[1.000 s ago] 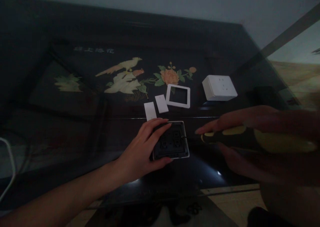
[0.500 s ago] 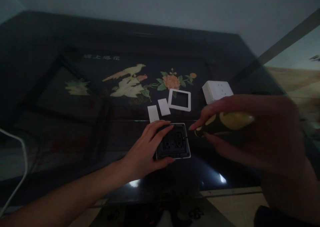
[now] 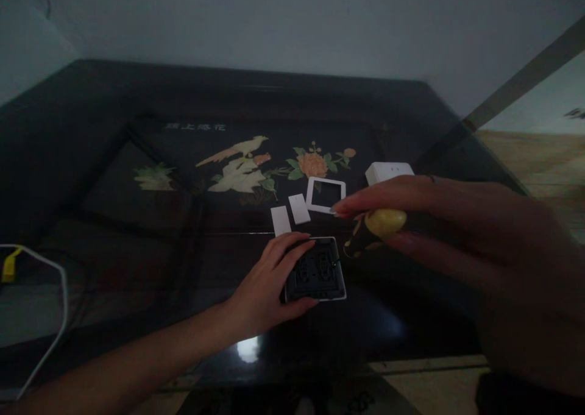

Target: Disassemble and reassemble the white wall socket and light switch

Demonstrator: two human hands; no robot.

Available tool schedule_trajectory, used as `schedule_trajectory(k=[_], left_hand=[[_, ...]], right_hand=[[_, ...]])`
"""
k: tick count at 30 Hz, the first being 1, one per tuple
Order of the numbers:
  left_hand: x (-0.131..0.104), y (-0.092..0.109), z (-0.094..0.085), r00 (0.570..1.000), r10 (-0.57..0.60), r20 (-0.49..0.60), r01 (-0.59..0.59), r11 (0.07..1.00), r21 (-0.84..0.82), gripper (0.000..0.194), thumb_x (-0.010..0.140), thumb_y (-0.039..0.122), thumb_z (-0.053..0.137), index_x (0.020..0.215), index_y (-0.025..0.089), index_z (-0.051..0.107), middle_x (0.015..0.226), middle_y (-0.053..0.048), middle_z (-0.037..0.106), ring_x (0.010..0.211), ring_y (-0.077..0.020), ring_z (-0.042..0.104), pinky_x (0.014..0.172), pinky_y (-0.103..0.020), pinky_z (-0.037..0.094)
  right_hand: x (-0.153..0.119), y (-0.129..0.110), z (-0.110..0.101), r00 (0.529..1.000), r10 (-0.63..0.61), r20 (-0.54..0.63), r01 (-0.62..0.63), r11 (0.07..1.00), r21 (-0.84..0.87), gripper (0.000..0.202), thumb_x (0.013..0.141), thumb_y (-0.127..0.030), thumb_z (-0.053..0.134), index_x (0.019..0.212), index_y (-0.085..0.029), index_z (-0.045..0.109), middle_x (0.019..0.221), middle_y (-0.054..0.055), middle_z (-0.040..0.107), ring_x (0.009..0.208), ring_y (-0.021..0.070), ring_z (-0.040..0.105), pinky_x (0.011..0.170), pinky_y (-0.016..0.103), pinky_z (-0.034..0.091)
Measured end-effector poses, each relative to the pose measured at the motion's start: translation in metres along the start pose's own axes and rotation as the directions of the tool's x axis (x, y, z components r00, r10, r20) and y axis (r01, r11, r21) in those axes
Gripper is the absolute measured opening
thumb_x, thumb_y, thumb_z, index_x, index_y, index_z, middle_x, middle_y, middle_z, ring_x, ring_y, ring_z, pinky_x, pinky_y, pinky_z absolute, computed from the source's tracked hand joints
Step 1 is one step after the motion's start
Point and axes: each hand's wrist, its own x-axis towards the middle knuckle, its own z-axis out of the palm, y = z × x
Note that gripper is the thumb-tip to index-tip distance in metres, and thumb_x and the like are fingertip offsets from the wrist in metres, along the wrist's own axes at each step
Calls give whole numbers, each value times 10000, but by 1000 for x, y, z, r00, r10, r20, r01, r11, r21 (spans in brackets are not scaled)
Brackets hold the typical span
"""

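My left hand [image 3: 267, 281] grips a wall switch [image 3: 322, 275] with a white rim and a bare black inside, its fingers over the left side and thumb along the near edge. My right hand [image 3: 466, 238] holds a screwdriver [image 3: 386, 222] with a yellow and black handle between thumb and fingers. Its thin shaft points left to the switch's right edge; whether the tip sits in a screw is too dark to tell. Just beyond the switch lie two white rocker plates [image 3: 280, 220] and a square white frame [image 3: 309, 194].
A white socket box [image 3: 386, 171] stands behind my right hand, partly covered by it. The dark glossy table [image 3: 183, 317] bears an inlaid bird and flowers. At the left run a white cable [image 3: 64, 299] and a yellow tag [image 3: 9, 267]. A wall rises behind.
My right hand has shifted its hold on the screwdriver, the forefinger now reaching further left over the handle. The view has tilted up slightly. My left hand keeps its grip on the switch.
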Motion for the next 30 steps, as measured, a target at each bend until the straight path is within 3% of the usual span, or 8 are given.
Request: schedule_trajectory(k=[6, 8, 12, 17, 20, 25, 28, 30], left_hand=[[-1, -1, 0, 1000, -7, 4, 6, 1000, 17, 776, 840, 360, 697, 1478, 268, 263, 1496, -112, 338, 1394, -312, 326, 1163, -528, 355], [-1, -1, 0, 1000, -9, 1, 9, 1000, 18, 769, 844, 366, 691, 1475, 268, 263, 1491, -115, 337, 1389, -315, 331, 1154, -530, 365], [0, 0, -1, 1000, -20, -2, 20, 1000, 21, 770, 838, 366, 695, 1471, 275, 266, 1474, -117, 349, 1372, -321, 347, 1147, -539, 370], [0, 0, -1, 1000, -28, 7, 28, 999, 23, 773, 841, 372, 691, 1478, 284, 262, 1477, -118, 345, 1379, -324, 345, 1147, -547, 369], [-1, -2, 1, 1000, -16, 3, 16, 1000, 13, 787, 833, 395, 700, 1481, 281, 268, 1485, -117, 345, 1385, -328, 340, 1149, -556, 361], [-2, -4, 2, 1000, 2, -12, -2, 1000, 15, 846, 797, 450, 740, 1481, 271, 276, 1484, -120, 352, 1378, -332, 352, 1148, -544, 371], [-2, -3, 1, 1000, 2, -12, -1, 1000, 31, 864, 789, 454, 753, 1481, 274, 268, 1475, -128, 360, 1371, -341, 363, 1139, -547, 383], [-1, -3, 1, 1000, 7, -11, -6, 999, 38, 861, 795, 440, 750, 1482, 281, 255, 1469, -133, 366, 1364, -349, 373, 1128, -561, 394]], right_hand=[[-7, 0, 1, 990, -25, -139, 17, 998, -56, 171, 901, -196, 645, 1044, -281, 684, 987, -45, 745, 855, 117, 714, 714, 188, 543], [-10, 1, 5, 973, -36, -226, -9, 981, -195, 61, 884, -286, 685, 938, -258, 680, 887, -26, 718, 730, 126, 686, 592, 224, 501], [-14, -2, 14, 945, -83, -318, -73, 890, -449, 179, 870, -401, 701, 903, -229, 661, 774, -29, 677, 594, 112, 613, 505, 260, 416], [-14, -9, 11, 978, 72, -193, -131, 941, -313, 323, 980, -404, 522, 1210, -203, 628, 1137, 44, 722, 989, 176, 707, 824, 239, 558], [-15, -10, 4, 992, 66, -104, -88, 970, -228, 370, 987, -259, 500, 1354, -230, 538, 1252, 15, 692, 1127, 150, 671, 937, 211, 542], [-19, -13, 1, 983, 27, -182, -73, 965, -251, 331, 890, -126, 636, 1192, -261, 619, 1096, -53, 740, 958, 100, 715, 795, 141, 568], [-22, -14, 5, 971, -12, -240, -57, 959, -279, 138, 948, -245, 595, 1067, -274, 659, 1017, -64, 744, 870, 100, 722, 677, 166, 566], [-24, -15, 10, 970, -14, -244, -63, 951, -301, 196, 998, -326, 496, 976, -285, 686, 954, -62, 753, 778, 116, 723, 614, 213, 558]])
